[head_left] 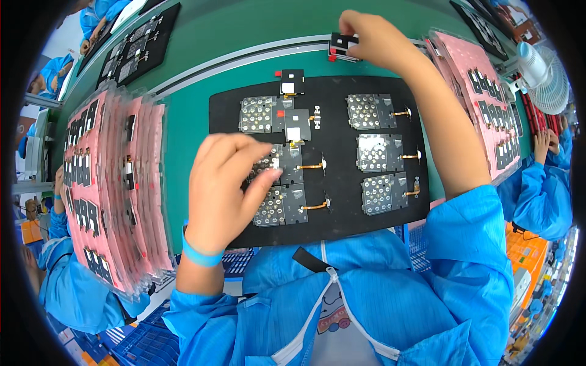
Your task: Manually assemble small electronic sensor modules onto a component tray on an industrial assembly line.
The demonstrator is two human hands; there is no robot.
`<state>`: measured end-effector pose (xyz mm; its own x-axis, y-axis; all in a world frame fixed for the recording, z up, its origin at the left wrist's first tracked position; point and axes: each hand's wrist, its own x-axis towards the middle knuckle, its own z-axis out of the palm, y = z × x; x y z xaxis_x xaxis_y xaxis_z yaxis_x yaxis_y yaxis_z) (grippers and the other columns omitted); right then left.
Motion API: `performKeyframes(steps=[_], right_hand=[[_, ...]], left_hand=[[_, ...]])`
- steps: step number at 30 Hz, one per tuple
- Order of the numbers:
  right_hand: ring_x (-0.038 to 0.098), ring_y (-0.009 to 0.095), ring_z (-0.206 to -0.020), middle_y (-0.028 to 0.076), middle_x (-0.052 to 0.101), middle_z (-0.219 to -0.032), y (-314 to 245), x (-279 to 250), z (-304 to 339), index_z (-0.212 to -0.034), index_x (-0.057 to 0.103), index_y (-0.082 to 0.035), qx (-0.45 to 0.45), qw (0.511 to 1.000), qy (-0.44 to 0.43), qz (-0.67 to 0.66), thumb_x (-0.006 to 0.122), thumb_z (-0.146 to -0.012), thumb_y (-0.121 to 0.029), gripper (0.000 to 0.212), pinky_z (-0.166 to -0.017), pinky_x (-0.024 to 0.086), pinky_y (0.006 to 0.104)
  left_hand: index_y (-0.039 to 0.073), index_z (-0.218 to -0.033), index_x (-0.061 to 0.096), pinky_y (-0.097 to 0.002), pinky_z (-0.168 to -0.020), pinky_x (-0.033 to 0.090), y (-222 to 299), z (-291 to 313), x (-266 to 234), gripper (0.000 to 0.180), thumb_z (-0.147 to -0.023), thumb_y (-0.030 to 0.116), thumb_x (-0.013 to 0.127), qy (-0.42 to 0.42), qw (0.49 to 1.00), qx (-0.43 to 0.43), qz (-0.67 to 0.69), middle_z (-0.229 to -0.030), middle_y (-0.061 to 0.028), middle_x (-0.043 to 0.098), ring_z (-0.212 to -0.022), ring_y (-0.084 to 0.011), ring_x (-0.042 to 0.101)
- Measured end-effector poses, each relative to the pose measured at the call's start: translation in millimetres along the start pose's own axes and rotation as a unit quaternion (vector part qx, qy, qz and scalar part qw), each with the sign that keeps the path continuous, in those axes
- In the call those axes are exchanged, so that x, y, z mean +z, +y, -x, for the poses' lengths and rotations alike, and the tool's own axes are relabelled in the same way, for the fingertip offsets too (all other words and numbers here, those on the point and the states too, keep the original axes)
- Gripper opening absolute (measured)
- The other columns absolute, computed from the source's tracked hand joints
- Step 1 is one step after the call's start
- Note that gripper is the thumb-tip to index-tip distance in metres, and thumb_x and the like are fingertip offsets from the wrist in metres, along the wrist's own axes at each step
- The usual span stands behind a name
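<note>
My left hand (223, 183), with a blue band at its wrist, hovers over the left column of keypad circuit boards (285, 198). Its thumb and forefinger are apart around the middle board's edge, and I see nothing held between them. My right hand (381, 46) reaches to the far side, fingertips closed on the top of a small stack of black display modules (343, 44) with red tabs. Two similar display modules (297, 125) lie on the upper left boards. The boards rest on a black mat (336, 210); the right column's boards (372, 152) have orange flex strips.
Stacked pink trays of black parts stand at the left (110, 183) and right (470, 73). A metal rail (244, 58) crosses behind the mat. Another black mat with boards (143, 46) lies far left. A white fan (537, 70) and co-workers in blue are at the sides.
</note>
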<state>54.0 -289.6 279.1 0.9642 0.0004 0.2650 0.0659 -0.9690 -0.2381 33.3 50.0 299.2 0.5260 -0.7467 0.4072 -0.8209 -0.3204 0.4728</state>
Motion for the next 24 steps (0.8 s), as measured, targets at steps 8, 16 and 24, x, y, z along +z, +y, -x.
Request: performKeyframes(steps=[8,16,24], right_hand=[[0.056,0.005,-0.060,0.002,0.061,-0.079,-51.5,-38.3,39.5,-0.099,0.061,-0.002,0.093,0.777,0.016,-0.622,0.069,-0.080,-0.008,0.021,-0.048,0.043,0.0206],[0.060,0.007,-0.061,0.003,0.065,-0.073,-119.1,-12.4,84.5,-0.089,0.065,-0.003,0.091,0.803,-0.211,-0.550,0.069,-0.080,-0.008,0.012,-0.056,0.049,0.0225],[0.063,0.030,-0.072,0.014,0.063,-0.077,-144.4,4.1,97.0,-0.085,0.065,0.000,-0.081,0.901,-0.191,-0.382,0.067,-0.073,-0.007,0.014,-0.064,0.050,0.0368]], left_hand=[[0.008,-0.112,0.064,-0.0446,-0.089,0.040,19.4,50.0,12.1,0.046,-0.069,0.017,0.077,-0.128,0.991,-0.019,-0.036,-0.112,-0.0113,0.056,-0.105,-0.0319,0.052],[0.008,-0.113,0.062,-0.0441,-0.089,0.041,17.5,54.4,20.6,0.048,-0.067,0.012,0.078,-0.140,0.990,-0.020,0.001,-0.109,-0.0127,0.054,-0.103,-0.0326,0.052],[0.002,-0.117,0.055,-0.0388,-0.083,0.045,15.1,52.1,22.1,0.063,-0.060,0.002,0.081,-0.104,0.987,-0.059,0.103,-0.102,-0.0144,0.052,-0.095,-0.0330,0.053]])
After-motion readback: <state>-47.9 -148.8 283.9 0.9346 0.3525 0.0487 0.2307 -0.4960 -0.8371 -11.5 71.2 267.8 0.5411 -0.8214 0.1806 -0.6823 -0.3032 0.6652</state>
